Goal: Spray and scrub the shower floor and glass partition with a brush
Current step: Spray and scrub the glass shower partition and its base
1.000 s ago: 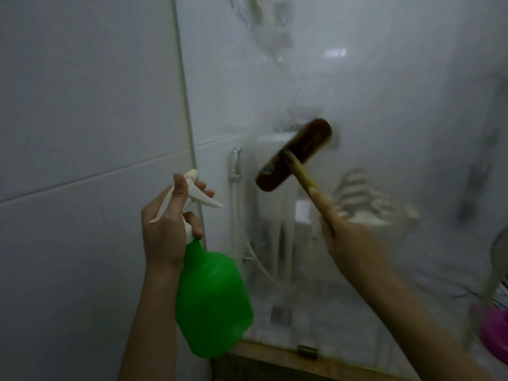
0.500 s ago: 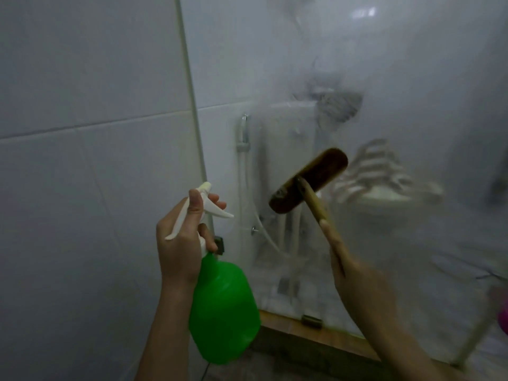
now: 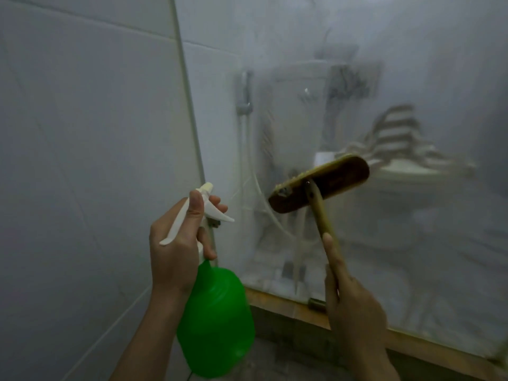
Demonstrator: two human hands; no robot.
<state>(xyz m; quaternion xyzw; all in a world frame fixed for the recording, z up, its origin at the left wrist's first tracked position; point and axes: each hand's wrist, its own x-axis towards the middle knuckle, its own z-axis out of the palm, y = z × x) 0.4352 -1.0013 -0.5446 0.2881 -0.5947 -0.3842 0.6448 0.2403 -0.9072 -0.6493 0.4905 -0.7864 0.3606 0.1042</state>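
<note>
**A:** The right grip (image 3: pixel 354 306) is closed round the wooden handle (image 3: pixel 320 215) with the forefinger laid along it. The brush head (image 3: pixel 321 185) is against the glass partition (image 3: pixel 412 78), just right of centre and slanted from 8 up to 2 o'clock.

**B:** Down at 7 o'clock the left grip (image 3: pixel 176 251) is wrapped round the neck of the green spray bottle (image 3: pixel 217 320), thumb up beside the white spray head (image 3: pixel 204 209). It hangs close to the tiled wall (image 3: pixel 82 133).

**A:** This looks like mid-scrub on the glass. The bristles probably want to stay flat, with even pressure and overlapping passes, because a rocking head would leave streaks in that haze.

**B:** Working on toward the wooden threshold (image 3: pixel 288 301) at 6 o'clock seems sensible, with a fresh spray wherever the film looks dry.

**A:** Compared with a second ago, the brush head has come down the pane. It was above the striped cloth (image 3: pixel 395 133) behind the glass and now sits below it.

**B:** The bottle hasn't changed, same hold and same side.
</note>
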